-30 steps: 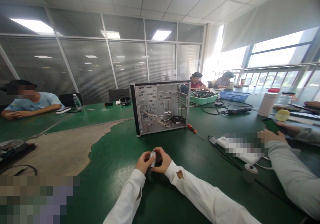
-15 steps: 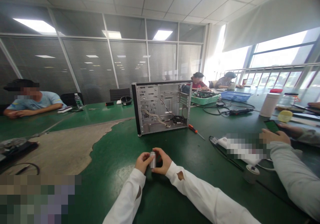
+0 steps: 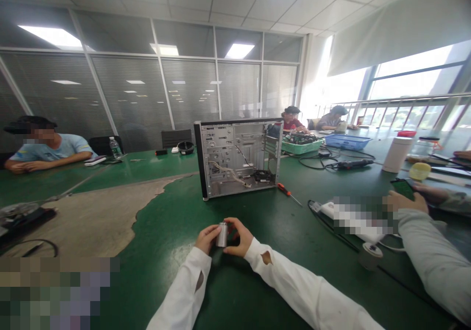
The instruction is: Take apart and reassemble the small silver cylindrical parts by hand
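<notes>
A small silver metal cylinder [image 3: 222,235] stands upright between my two hands, low over the green table [image 3: 158,251]. My left hand [image 3: 206,238] has its fingers closed on the cylinder's left side. My right hand [image 3: 241,238] curves around the other side, index finger at the top and thumb near the bottom end. What kind of part the cylinder is, I cannot make out. Beyond my hands, an open computer case [image 3: 239,158] shows its bare metal inside, with loose cables and a small fan [image 3: 262,176].
An orange-handled screwdriver [image 3: 284,189] lies right of the case. A white power strip [image 3: 331,209] with cables sits farther right, near a co-worker's grey sleeve [image 3: 427,251]. Green [image 3: 303,147] and blue baskets [image 3: 348,142] stand behind. Brown torn covering [image 3: 95,217] spreads at left.
My left hand has shifted slightly left on the cylinder, and more of the cylinder's side now shows. My right hand stays nearly in place. At right, a co-worker's phone has tilted.
</notes>
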### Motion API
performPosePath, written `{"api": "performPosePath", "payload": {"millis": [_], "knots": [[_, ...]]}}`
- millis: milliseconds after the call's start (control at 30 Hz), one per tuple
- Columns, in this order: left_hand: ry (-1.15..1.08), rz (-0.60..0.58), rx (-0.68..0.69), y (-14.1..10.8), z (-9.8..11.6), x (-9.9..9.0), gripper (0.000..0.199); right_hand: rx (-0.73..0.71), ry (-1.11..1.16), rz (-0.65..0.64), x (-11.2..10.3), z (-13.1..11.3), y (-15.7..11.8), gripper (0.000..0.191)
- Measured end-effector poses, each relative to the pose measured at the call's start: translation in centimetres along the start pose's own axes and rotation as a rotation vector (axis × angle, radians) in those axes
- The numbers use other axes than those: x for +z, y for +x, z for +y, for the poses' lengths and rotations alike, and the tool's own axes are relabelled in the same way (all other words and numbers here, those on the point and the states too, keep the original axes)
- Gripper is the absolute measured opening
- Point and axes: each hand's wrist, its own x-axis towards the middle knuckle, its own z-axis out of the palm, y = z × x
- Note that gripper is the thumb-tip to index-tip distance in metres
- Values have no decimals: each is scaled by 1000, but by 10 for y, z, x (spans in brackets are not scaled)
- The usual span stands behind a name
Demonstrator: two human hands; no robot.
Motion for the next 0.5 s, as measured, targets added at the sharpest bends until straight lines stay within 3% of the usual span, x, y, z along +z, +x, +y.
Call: {"api": "performPosePath", "payload": {"millis": [333, 500], "knots": [[-126, -69, -28, 0, -1, -1, 41, 9, -11, -12, -1, -1, 0, 74], [6, -51, -17, 4, -8, -5, 44, 58, -10, -19, 1, 1, 0, 69]]}}
